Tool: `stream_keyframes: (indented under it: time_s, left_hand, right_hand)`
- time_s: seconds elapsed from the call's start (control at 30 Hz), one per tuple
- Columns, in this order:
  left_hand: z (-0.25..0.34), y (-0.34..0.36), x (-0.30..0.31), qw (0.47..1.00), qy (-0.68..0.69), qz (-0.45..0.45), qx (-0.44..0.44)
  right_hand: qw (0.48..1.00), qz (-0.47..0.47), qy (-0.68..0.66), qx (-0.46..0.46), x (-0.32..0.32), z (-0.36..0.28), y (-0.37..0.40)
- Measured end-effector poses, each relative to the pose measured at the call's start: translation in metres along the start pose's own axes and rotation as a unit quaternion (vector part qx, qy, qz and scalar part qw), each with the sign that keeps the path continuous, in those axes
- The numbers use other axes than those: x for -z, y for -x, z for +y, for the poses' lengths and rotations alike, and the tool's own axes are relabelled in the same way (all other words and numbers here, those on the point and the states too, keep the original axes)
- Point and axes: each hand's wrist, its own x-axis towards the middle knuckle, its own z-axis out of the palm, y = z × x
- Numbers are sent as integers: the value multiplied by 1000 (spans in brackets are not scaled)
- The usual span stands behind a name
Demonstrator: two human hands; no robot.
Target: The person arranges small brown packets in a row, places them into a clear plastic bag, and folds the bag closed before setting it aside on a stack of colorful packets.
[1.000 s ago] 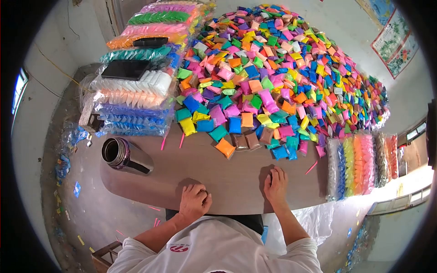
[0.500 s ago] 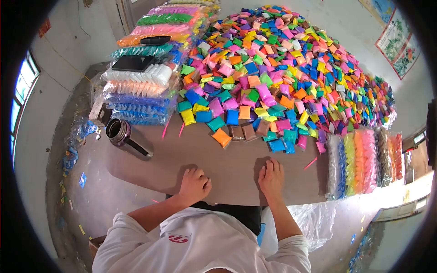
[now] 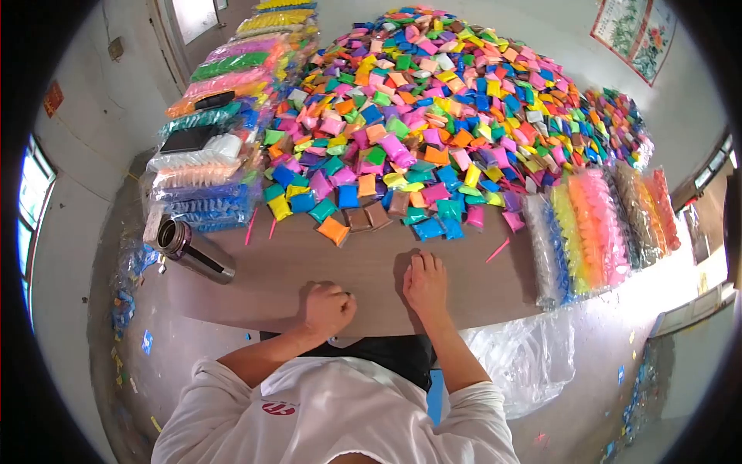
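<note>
My left hand (image 3: 328, 307) rests as a closed fist on the near edge of the brown table (image 3: 294, 271), holding nothing that I can see. My right hand (image 3: 425, 282) lies flat beside it, fingers together and palm down on the tabletop. A big heap of small coloured packets (image 3: 433, 116) covers the far part of the table. Its nearest packets, an orange one (image 3: 333, 230) and brown ones (image 3: 368, 217), lie a little beyond my hands.
Stacked bags of sorted packets (image 3: 209, 166) stand at the left with a dark phone (image 3: 185, 139) on top. More filled bags (image 3: 595, 224) lie at the right. A metal flask (image 3: 189, 249) lies on its side at the left edge. Clear plastic bag (image 3: 525, 359) hangs below the table.
The view has swung and shifted leftwards, so everything sits lower-left in frame. Both hands stay on the table edge; the right hand has flattened out.
</note>
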Motion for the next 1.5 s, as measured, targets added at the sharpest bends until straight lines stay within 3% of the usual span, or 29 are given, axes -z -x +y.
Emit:
stream_keyframes:
  time_s: [0.23, 0.33, 0.53, 1.23, 1.4, 1.5]
  left_hand:
    - [49, -43, -40, 980, 117, -92, -130]
    - [43, -57, -48, 978, 137, -151, -53]
    - [38, -56, -52, 979, 122, -126, -104]
    - [37, -56, -47, 974, 167, -119, -95]
    - [18, -55, -24, 967, 213, -127, -57]
    - [-31, -50, 1, 975, 183, -126, -22]
  right_hand:
    - [999, 24, 20, -26, -2, 3, 1]
    - [999, 27, 28, -34, -2, 2, 2]
    - [999, 27, 27, -33, -7, 4, 1]
    - [999, 21, 26, -36, -2, -1, -6]
    - [999, 28, 26, -24, -2, 0, -7]
    - [999, 30, 20, -21, -1, -1, -6]
